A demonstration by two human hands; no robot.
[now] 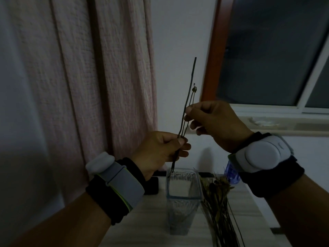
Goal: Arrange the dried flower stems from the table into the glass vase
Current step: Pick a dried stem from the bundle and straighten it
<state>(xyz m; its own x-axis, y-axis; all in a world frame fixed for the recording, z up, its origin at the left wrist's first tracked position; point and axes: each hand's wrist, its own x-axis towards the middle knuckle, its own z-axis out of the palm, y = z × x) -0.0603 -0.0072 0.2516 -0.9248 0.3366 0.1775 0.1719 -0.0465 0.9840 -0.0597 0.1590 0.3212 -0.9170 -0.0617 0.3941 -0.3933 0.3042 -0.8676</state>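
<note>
In the head view, the left hand [160, 150] is lifted above the glass vase [183, 196]. Its grip is a pinch, thumb and fingers pressed on the low part of a few thin dried stems [189, 93]. The stems point up in front of the wall, and their bottom ends hang just over the far left corner of the vase. The right hand [215, 122] is higher up and a bit to the right. Its grip pinches one thin stem with a tiny bud at the top. The vase stands upright on the pale bench [252, 214]. More dried flower stems [219, 202] lie on the bench, just beside the vase on its right. A pink curtain [85, 82] hangs on the left.
</note>
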